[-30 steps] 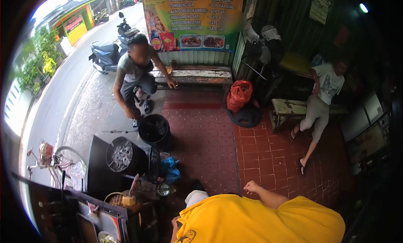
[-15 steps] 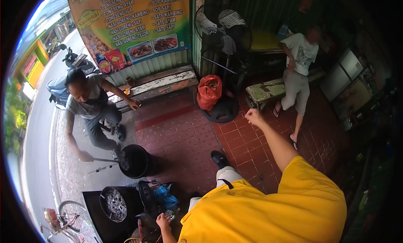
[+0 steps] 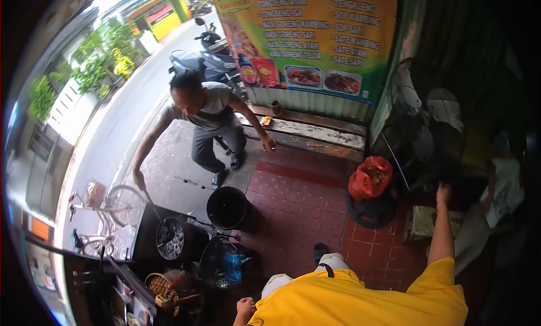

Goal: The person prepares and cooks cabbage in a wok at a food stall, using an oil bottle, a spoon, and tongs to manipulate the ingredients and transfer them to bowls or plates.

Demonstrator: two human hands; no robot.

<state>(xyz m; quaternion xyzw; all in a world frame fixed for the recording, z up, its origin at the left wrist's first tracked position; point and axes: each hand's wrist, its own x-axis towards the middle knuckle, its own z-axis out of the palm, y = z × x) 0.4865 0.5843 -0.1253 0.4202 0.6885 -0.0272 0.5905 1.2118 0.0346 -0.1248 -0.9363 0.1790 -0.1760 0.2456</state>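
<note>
My left hand (image 3: 245,307) is low beside my yellow shirt, fingers curled in, with nothing visible in it. Stretched out to the right, my right hand (image 3: 444,192) is near the bench (image 3: 420,223) and the dark fan stand; its fingers are small and blurred. To the left of my left hand are a basket (image 3: 159,282) and a blue plastic bag (image 3: 234,265). Another person (image 3: 205,109) holds a long-handled scoop (image 3: 167,230) over a round pot of grey charcoal (image 3: 173,246).
A black bucket (image 3: 226,208) stands on the floor. A red bag (image 3: 370,178) sits on a black round base. Behind are a long bench (image 3: 315,133) and a menu banner (image 3: 315,39). A blurred second person (image 3: 503,193) is at the right. A bicycle (image 3: 107,213) is at the left.
The view has swung toward the street. The other person has risen higher and moved the scoop from the bucket to the charcoal pot. The second person now appears blurred, near my right arm.
</note>
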